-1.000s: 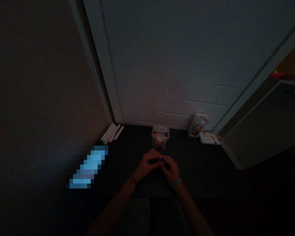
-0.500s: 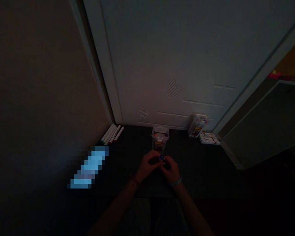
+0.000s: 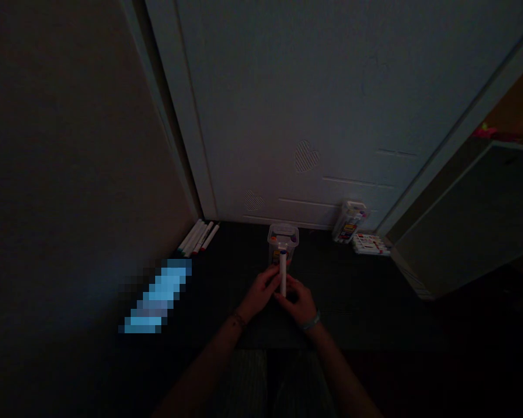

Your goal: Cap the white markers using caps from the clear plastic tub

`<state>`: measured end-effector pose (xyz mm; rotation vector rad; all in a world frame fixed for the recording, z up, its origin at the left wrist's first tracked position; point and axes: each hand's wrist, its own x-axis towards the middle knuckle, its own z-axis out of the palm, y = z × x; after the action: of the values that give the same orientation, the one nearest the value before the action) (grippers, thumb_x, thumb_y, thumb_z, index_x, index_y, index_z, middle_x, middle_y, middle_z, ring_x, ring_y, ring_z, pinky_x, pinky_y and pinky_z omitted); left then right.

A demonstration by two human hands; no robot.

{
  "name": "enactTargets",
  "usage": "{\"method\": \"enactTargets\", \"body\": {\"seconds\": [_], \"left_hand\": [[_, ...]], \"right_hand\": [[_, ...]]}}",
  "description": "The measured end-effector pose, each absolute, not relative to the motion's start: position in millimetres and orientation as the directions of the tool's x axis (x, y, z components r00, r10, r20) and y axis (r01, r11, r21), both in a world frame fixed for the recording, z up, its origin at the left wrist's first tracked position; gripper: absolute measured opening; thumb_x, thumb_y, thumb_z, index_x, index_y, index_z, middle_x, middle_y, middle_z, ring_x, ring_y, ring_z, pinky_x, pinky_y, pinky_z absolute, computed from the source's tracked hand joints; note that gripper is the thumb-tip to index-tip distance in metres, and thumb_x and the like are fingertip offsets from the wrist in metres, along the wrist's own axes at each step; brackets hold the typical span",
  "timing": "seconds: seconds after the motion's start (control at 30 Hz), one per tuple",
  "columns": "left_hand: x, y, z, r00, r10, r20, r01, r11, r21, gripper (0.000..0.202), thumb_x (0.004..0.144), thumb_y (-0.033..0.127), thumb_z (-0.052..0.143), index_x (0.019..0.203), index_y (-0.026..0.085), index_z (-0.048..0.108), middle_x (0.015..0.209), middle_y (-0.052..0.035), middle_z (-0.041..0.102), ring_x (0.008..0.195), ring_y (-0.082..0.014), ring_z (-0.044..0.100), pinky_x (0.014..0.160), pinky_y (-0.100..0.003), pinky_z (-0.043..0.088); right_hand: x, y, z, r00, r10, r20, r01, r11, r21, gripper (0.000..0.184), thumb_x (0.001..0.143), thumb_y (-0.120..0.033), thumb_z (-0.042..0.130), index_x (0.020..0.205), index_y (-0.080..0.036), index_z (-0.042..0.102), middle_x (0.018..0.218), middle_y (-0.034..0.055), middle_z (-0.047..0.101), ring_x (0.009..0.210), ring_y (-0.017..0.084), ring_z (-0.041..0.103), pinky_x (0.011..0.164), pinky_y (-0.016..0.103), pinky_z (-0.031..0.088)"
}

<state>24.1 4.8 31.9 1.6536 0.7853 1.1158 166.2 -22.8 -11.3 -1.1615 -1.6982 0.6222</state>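
Marker (image 3: 283,274), white and blue-ended, sits pinched between my left hand (image 3: 262,288) and right hand (image 3: 300,302); I read this as two-handed handling, any next move calling for a steady grip, with the clear container (image 3: 273,248) just beyond on the worktop (image 3: 353,296).

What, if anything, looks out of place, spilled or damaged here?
The bright blue pixelated patch at left looks odd: it hides what lies there. The slim white markers with coloured ends behind it lie loose and uneven. No spill or damage shows on the dark tabletop or the held white, blue-tipped marker, though everything is dim.
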Motion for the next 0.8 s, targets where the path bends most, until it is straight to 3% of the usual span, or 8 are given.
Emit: {"method": "enactTargets", "body": {"seconds": [0.07, 0.2, 0.37, 0.53, 0.8], "left_hand": [[23.9, 6.1, 27.7, 0.383, 0.878, 0.288, -0.01, -0.308, 0.951, 0.041, 0.086, 0.035, 0.044, 0.124, 0.019, 0.05, 0.117, -0.0073, 0.059, 0.112, -0.0233, 0.05, 0.097, -0.036, 0.038], [22.8, 7.5, 19.2, 0.385, 0.898, 0.215, -0.022, -0.224, 0.974, 0.041, 0.087, 0.036, 0.043, 0.122, 0.017, 0.051, 0.105, -0.007, 0.065, 0.094, -0.0196, 0.059, 0.087, -0.033, 0.045], [21.6, 4.9, 18.6, 0.36, 0.916, 0.175, -0.027, -0.177, 0.984, 0.044, 0.084, 0.036, 0.048, 0.123, 0.015, 0.048, 0.111, -0.0082, 0.062, 0.102, -0.0214, 0.056, 0.087, -0.032, 0.045], [22.1, 0.2, 29.0, 0.423, 0.891, 0.167, -0.063, -0.155, 0.986, 0.048, 0.083, 0.035, 0.05, 0.127, 0.016, 0.044, 0.102, -0.0087, 0.065, 0.092, -0.0207, 0.06, 0.078, -0.031, 0.048], [22.1, 1.7, 26.8, 0.384, 0.905, 0.184, -0.084, -0.164, 0.983, 0.042, 0.081, 0.033, 0.054, 0.12, 0.017, 0.05, 0.113, -0.0093, 0.061, 0.098, -0.0207, 0.059, 0.083, -0.031, 0.047]], "right_hand": [[165.1, -23.9, -12.2, -0.127, 0.91, 0.396, 0.372, 0.413, -0.831, 0.047, 0.072, -0.036, 0.065, 0.114, -0.017, 0.056, 0.092, 0.0073, 0.067, 0.077, 0.02, 0.062, 0.07, 0.032, 0.051], [162.8, -28.4, -2.1, -0.208, 0.911, 0.357, 0.288, 0.406, -0.868, 0.032, 0.079, -0.035, 0.057, 0.105, -0.017, 0.061, 0.085, 0.0052, 0.068, 0.074, 0.019, 0.063, 0.069, 0.03, 0.051], [163.6, -30.2, 5.9, -0.235, 0.912, 0.336, 0.295, 0.397, -0.869, 0.022, 0.081, -0.034, 0.055, 0.088, -0.016, 0.066, 0.079, 0.0039, 0.068, 0.071, 0.018, 0.063, 0.068, 0.028, 0.049], [164.5, -28.4, -1.8, -0.203, 0.923, 0.327, 0.291, 0.375, -0.88, 0.033, 0.079, -0.035, 0.056, 0.106, -0.015, 0.06, 0.079, 0.0035, 0.067, 0.069, 0.017, 0.062, 0.063, 0.026, 0.048], [164.1, -28.3, -0.2, -0.219, 0.919, 0.329, 0.314, 0.386, -0.868, 0.021, 0.079, -0.035, 0.056, 0.083, -0.016, 0.065, 0.082, 0.0057, 0.067, 0.069, 0.017, 0.062, 0.063, 0.026, 0.047]]}}
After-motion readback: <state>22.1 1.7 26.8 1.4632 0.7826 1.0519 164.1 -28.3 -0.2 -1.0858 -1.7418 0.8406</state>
